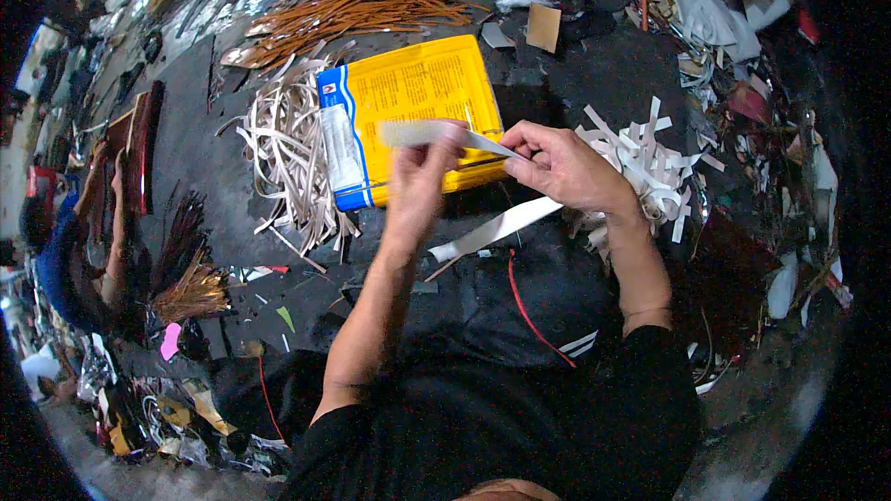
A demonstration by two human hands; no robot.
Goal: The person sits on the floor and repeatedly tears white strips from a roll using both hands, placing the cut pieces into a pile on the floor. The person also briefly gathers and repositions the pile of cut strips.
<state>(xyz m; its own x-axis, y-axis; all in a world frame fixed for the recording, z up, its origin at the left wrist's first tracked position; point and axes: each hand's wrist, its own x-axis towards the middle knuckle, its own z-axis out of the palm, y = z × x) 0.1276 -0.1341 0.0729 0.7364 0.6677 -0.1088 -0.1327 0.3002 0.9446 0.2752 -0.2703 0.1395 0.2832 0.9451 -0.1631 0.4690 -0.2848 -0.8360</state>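
Note:
My left hand, smeared by motion, grips a white strip above a yellow container. Pinched in my right hand is the same strip's other end. A second white length slants down to the left from beneath my right hand; whether it joins the held strip, I cannot tell. The yellow rectangular container, with blue and white at its left end, lies in front of me. Narrow off-white strips heap against its left end. Wider white strips form a loose pile beside my right wrist.
Brown strips lie in a bundle beyond the container. A tan square piece rests near its far right corner. Scraps crowd the right side. At left, another person's arm reaches beside a dark red object.

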